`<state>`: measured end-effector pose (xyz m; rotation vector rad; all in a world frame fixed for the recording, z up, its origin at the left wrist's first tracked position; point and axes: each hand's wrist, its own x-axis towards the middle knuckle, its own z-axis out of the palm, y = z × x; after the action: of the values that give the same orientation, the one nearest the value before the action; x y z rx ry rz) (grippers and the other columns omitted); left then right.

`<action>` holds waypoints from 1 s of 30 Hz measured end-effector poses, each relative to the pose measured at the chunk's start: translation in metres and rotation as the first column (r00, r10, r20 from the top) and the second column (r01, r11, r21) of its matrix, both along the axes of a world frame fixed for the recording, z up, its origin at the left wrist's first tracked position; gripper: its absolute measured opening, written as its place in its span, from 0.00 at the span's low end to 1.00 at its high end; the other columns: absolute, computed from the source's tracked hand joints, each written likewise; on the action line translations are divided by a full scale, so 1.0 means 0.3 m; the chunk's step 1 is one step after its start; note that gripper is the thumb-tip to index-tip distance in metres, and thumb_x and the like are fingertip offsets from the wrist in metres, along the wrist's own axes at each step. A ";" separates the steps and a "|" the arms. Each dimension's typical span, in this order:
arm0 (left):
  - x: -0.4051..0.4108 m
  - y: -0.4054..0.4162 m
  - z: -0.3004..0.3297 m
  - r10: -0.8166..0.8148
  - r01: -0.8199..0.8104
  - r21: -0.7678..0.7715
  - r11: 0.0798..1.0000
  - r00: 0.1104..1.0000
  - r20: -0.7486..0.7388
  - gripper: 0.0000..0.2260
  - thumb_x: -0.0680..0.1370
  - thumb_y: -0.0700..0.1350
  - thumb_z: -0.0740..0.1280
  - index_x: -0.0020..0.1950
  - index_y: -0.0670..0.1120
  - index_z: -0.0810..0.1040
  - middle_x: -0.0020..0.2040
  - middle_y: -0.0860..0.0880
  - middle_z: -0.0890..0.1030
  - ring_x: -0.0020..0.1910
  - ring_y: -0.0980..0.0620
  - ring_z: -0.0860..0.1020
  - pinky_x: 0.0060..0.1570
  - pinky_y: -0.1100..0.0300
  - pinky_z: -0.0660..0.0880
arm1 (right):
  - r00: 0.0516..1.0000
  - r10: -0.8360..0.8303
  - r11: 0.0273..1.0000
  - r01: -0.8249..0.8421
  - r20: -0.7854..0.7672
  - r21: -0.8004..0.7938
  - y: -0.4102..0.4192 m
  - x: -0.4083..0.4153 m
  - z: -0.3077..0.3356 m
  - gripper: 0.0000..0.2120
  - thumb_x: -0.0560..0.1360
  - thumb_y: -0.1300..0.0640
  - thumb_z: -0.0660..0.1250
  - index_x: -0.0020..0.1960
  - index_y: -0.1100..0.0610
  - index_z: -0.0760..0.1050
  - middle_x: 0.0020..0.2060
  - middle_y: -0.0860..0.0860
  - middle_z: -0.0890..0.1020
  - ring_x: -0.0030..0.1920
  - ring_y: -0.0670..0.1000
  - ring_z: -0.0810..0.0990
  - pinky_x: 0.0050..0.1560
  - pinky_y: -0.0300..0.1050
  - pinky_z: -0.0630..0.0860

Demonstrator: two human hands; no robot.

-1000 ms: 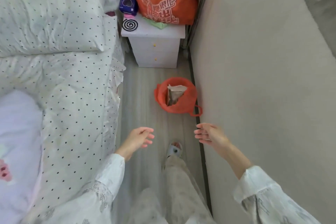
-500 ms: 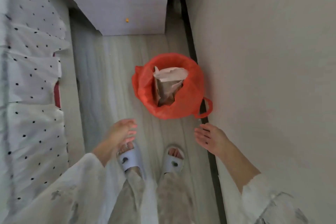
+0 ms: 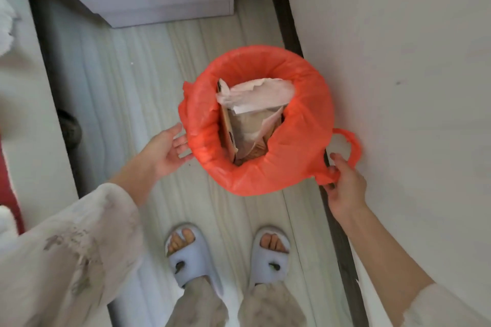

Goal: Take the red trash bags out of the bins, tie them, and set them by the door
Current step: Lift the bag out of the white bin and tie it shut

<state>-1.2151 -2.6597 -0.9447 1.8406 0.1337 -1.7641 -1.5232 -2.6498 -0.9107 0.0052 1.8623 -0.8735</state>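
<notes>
A red trash bag (image 3: 300, 162) lines a round bin on the floor by the wall, its rim folded over the bin so the bin itself is hidden. Cardboard and white paper (image 3: 252, 114) fill the bag. One looped bag handle (image 3: 352, 146) sticks out at the right. My right hand (image 3: 345, 183) pinches the base of that handle. My left hand (image 3: 166, 152) is spread with straight fingers, its fingertips at the bag's left side, touching or nearly touching it.
A white bedside cabinet (image 3: 164, 2) stands just beyond the bin. The wall (image 3: 411, 74) and its dark skirting close the right side. The bed edge (image 3: 29, 114) runs along the left. My feet in pale slippers (image 3: 228, 255) stand on the narrow wooden floor strip.
The view has moved closer over the bin. Both hands have reached forward: the right one took hold of the bag's handle, the left one came up to the bag's left side.
</notes>
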 end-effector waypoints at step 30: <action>0.039 0.135 0.396 -0.579 0.619 0.210 0.757 0.486 0.654 0.08 0.77 0.44 0.58 0.51 0.44 0.76 0.42 0.37 0.80 0.45 0.39 0.79 0.48 0.53 0.74 | 0.824 0.559 0.824 -0.565 0.092 0.042 -0.033 0.150 0.486 0.07 0.77 0.58 0.61 0.53 0.56 0.76 0.26 0.52 0.70 0.33 0.51 0.74 0.46 0.48 0.70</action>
<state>-1.2035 -2.6191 -0.8259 2.5708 -0.9750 -1.2667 -1.4781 -2.6596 -0.7649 -0.4470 1.6800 -0.3872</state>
